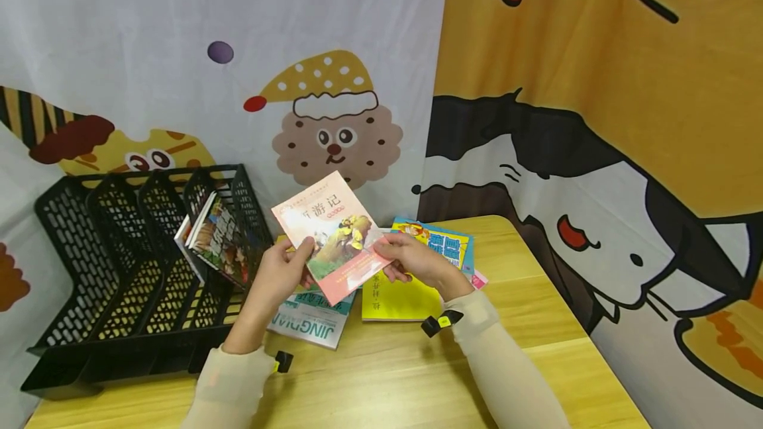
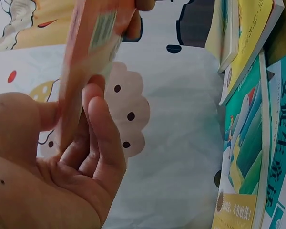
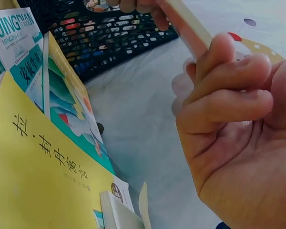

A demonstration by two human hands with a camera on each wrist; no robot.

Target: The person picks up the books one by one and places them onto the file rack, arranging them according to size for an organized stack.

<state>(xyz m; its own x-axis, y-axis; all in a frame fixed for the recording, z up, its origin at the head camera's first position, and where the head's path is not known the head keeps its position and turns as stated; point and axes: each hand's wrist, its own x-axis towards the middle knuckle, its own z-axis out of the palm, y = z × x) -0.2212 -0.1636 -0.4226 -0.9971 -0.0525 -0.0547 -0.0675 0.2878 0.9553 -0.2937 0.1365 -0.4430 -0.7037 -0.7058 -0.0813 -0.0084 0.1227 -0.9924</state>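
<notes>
A pink-covered book [image 1: 334, 237] is held up, tilted, above the table in the head view. My left hand [image 1: 281, 271] pinches its left edge, thumb on the front cover. On the opposite edge, near the lower right corner, my right hand [image 1: 420, 260] grips it the same way. The left wrist view shows the book's back with a barcode [image 2: 103, 29] between thumb and fingers of the left hand [image 2: 71, 157]. In the right wrist view the right hand [image 3: 233, 124] has curled fingers at the book's edge [image 3: 188, 28].
A black slotted file rack [image 1: 137, 270] stands at the left, with a few books [image 1: 217, 237] leaning in its right compartment. Behind and below the hands lie a yellow book [image 1: 399, 300], a teal-and-white book [image 1: 312, 323] and a blue book [image 1: 465, 243]. A printed curtain [image 1: 334, 18] hangs behind the table [image 1: 357, 389].
</notes>
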